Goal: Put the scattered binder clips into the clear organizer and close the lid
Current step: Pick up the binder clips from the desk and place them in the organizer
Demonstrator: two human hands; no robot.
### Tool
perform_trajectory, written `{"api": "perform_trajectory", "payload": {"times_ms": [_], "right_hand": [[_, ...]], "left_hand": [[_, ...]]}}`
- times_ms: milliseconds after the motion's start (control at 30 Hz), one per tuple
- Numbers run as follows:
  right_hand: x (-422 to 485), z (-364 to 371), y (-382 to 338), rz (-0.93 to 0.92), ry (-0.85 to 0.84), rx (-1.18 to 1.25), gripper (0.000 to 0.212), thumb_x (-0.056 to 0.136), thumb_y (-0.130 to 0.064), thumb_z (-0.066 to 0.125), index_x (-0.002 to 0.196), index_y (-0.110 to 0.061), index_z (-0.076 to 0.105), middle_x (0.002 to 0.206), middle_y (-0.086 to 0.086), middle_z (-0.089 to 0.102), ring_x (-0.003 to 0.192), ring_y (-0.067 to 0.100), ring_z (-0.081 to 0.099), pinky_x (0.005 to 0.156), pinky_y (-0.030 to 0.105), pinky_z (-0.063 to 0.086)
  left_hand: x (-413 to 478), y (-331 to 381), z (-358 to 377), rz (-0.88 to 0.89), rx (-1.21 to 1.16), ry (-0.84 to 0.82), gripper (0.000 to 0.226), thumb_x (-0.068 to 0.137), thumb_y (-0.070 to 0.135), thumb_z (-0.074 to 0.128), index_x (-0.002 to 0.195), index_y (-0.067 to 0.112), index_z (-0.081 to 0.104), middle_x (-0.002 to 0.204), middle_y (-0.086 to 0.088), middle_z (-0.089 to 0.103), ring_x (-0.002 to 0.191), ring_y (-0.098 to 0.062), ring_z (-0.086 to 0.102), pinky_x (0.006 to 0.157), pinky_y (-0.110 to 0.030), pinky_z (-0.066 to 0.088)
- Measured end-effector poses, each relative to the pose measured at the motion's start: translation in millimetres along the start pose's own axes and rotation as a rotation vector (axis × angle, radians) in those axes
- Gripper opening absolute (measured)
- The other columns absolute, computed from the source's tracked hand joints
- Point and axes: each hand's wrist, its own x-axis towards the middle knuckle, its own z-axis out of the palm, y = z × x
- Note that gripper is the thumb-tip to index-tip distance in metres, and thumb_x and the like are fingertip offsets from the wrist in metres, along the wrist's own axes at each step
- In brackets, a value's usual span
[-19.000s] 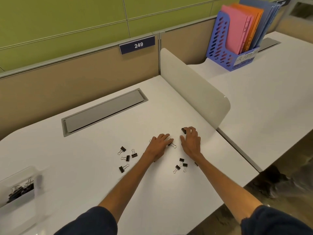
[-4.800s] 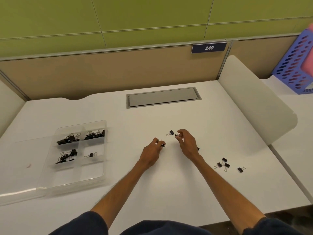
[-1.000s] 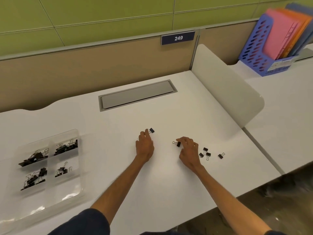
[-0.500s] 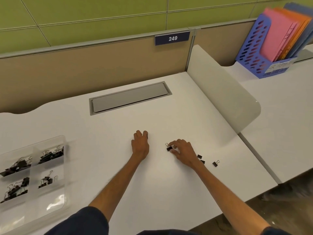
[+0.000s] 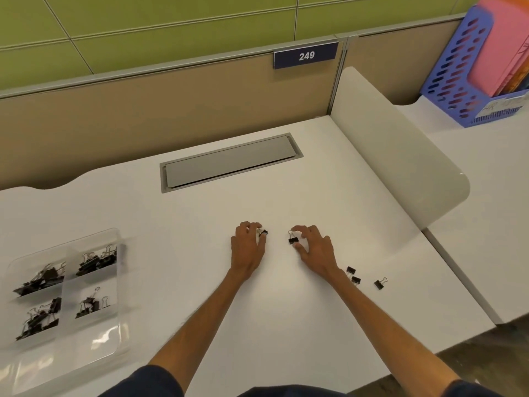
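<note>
Resting mid-frame on the white surface (image 5: 286,325), the left hand (image 5: 247,250) has its grip closed on one binder clip (image 5: 263,232); another clip (image 5: 293,239) is pinched by the right hand (image 5: 315,249). Three loose clips (image 5: 355,279) are seen lower right. The clear organizer (image 5: 114,345), lid open, sits lower left.

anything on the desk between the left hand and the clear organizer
Nothing: in the head view, only bare white desk separates the left hand from the clear organizer.
</note>
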Motion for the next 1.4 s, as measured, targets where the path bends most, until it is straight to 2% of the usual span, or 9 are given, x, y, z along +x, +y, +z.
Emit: {"api": "perform_trajectory", "payload": {"times_ms": [67,133,300,433,667,900,1100,1267,1400], "right_hand": [[1.7,2.1,1.1,-0.008,-0.013,-0.046,0.034,0.092,-0.031,0.055,0.124,-0.041,0.051,0.116,-0.004,0.05,0.08,0.017,0.061,0.079,0.036,0.041],[3.4,2.7,1.3,-0.025,-0.029,-0.084,0.032,0.092,-0.028,0.054,0.122,-0.04,0.054,0.118,-0.002,0.049,0.079,0.018,0.061,0.079,0.036,0.042],[7.1,1.0,-2.2,-0.055,-0.061,-0.106,0.026,0.094,-0.022,0.051,0.114,-0.036,0.06,0.119,0.0,0.049,0.088,0.018,0.061,0.079,0.038,0.041],[8.5,4.1,-4.7,-0.042,-0.067,-0.121,0.026,0.095,-0.019,0.048,0.113,-0.032,0.06,0.114,-0.001,0.053,0.08,0.019,0.061,0.078,0.038,0.039],[4.3,7.4,-7.5,-0.023,-0.028,-0.112,0.025,0.096,-0.018,0.047,0.112,-0.033,0.059,0.109,-0.004,0.054,0.077,0.015,0.06,0.078,0.037,0.036],[-2.2,10.2,-9.0,-0.032,0.001,-0.094,0.028,0.095,-0.013,0.045,0.112,-0.031,0.059,0.11,-0.003,0.055,0.084,0.016,0.061,0.078,0.036,0.035],[-3.9,10.6,-12.7,-0.038,-0.004,-0.055,0.026,0.096,-0.016,0.046,0.113,-0.03,0.058,0.111,-0.004,0.056,0.096,0.012,0.059,0.08,0.037,0.036],[-4.4,11.3,-16.9,-0.024,-0.039,0.015,0.026,0.096,-0.018,0.047,0.118,-0.03,0.054,0.113,-0.006,0.054,0.098,0.012,0.059,0.084,0.036,0.037],[-5.6,14.6,-26.3,-0.043,-0.069,0.037,0.025,0.097,-0.019,0.048,0.12,-0.027,0.052,0.114,-0.006,0.054,0.103,0.013,0.059,0.084,0.037,0.039]], "left_hand": [[-2.7,-0.6,3.5,0.035,0.046,-0.037,0.026,0.092,0.04,0.054,0.113,0.025,0.056,0.112,0.004,0.051,0.103,-0.015,0.046,0.083,-0.035,0.038],[-1.6,0.8,4.1,0.045,0.051,-0.057,0.025,0.091,0.039,0.055,0.111,0.024,0.056,0.108,0.004,0.052,0.101,-0.016,0.045,0.081,-0.035,0.037],[7.4,7.6,1.2,0.015,0.044,-0.1,0.016,0.093,0.016,0.051,0.106,0.019,0.06,0.107,0.0,0.055,0.103,-0.021,0.05,0.083,-0.035,0.042],[6.1,7.7,-0.3,0.096,0.06,-0.169,0.035,0.083,-0.002,0.046,0.105,0.019,0.062,0.112,0.001,0.058,0.1,-0.02,0.056,0.082,-0.037,0.047],[0.9,5.5,-4.5,0.124,0.032,-0.204,0.03,0.09,0.018,0.054,0.12,0.017,0.058,0.119,0.0,0.056,0.102,-0.019,0.058,0.087,-0.037,0.046],[-3.9,6.2,-5.6,0.055,-0.013,-0.238,0.008,0.092,0.021,0.054,0.095,0.015,0.059,0.105,0.002,0.058,0.093,-0.02,0.06,0.083,-0.038,0.048],[-9.6,10.4,-7.9,0.061,0.04,-0.253,0.007,0.095,0.022,0.048,0.097,0.016,0.052,0.105,0.003,0.055,0.087,-0.02,0.057,0.08,-0.035,0.046],[-15.6,12.6,-17.7,0.058,-0.003,-0.251,0.003,0.095,0.023,0.045,0.094,0.021,0.044,0.091,0.011,0.06,0.08,-0.016,0.054,0.071,-0.028,0.04],[-18.6,10.6,-26.3,0.05,-0.021,-0.228,0.015,0.098,0.026,0.045,0.112,0.023,0.047,0.101,0.01,0.065,0.09,-0.016,0.058,0.072,-0.024,0.036]]}}
